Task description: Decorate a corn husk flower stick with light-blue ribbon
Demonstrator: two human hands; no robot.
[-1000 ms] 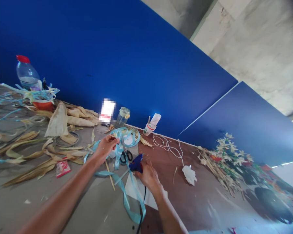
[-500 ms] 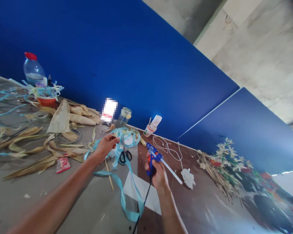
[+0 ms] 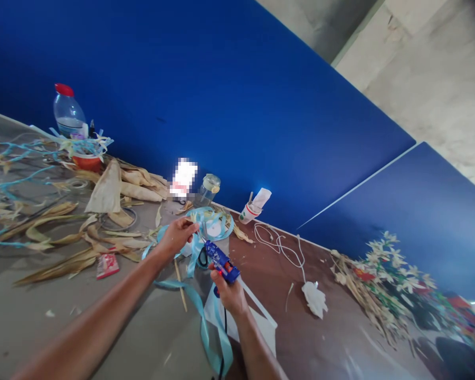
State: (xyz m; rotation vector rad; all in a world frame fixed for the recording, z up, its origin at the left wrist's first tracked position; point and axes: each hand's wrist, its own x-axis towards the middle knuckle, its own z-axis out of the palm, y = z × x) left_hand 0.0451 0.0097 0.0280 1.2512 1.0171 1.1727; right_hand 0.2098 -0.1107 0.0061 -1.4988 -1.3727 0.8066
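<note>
My right hand [image 3: 230,291] is wrapped round a blue hot glue gun [image 3: 218,256], whose nozzle points at my left fingertips. A long white glue stick [image 3: 261,306] sticks out of its rear. My left hand [image 3: 178,236] is closed in a pinch; a small pale bit shows at the fingertips, too small to name. Under both hands lies a loose light blue ribbon [image 3: 193,295], with a roll of it behind. The black-handled scissors [image 3: 202,257] are partly hidden by the glue gun. A thin wooden stick [image 3: 181,285] lies below my left hand.
Dried corn husks [image 3: 59,264] and a red packet [image 3: 107,265] lie at the left. At the back stand a glass jar [image 3: 207,191], a paper cup [image 3: 250,212] and a bright phone screen [image 3: 183,178]. A white cable [image 3: 279,243] and white flowers [image 3: 391,258] are rightward.
My right hand has moved the glue gun left, bringing its nozzle up to my left fingertips and over the scissors. My left hand stays pinched; the view has shifted slightly.
</note>
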